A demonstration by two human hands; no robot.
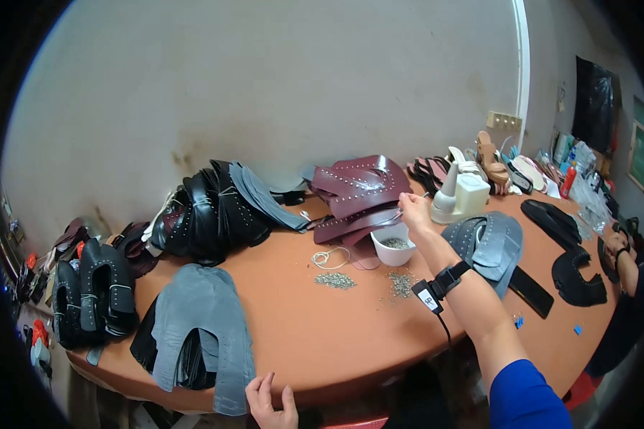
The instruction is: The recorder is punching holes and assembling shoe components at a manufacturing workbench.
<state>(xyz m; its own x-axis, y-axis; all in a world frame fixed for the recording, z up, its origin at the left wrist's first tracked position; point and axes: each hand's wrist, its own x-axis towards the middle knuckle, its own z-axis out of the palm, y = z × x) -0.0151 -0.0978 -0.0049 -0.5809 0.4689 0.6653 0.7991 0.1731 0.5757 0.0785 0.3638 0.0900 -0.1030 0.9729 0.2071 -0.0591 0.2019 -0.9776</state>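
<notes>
My right hand (416, 211) reaches far over the table, above a white plastic tub (385, 252) of small metal studs and beside a stack of burgundy studded leather pieces (361, 187). Its fingers are pinched together; what they hold, if anything, is too small to make out. At the table's front edge, my left hand (273, 406) has its fingers apart and holds nothing. It is beside a stack of grey leather shoe-upper pieces (204, 307). Two heaps of loose metal studs, a left one (335, 280) and a right one (401, 284), lie before the tub.
Black studded leather bundles (218, 214) line the wall. White bottles (471, 193), grey studded pieces (497, 239), a dark phone-like slab (531, 292) and black pieces (578, 275) lie right. A cord (331, 256) curls mid-table. Another person's hand (615, 243) is at far right.
</notes>
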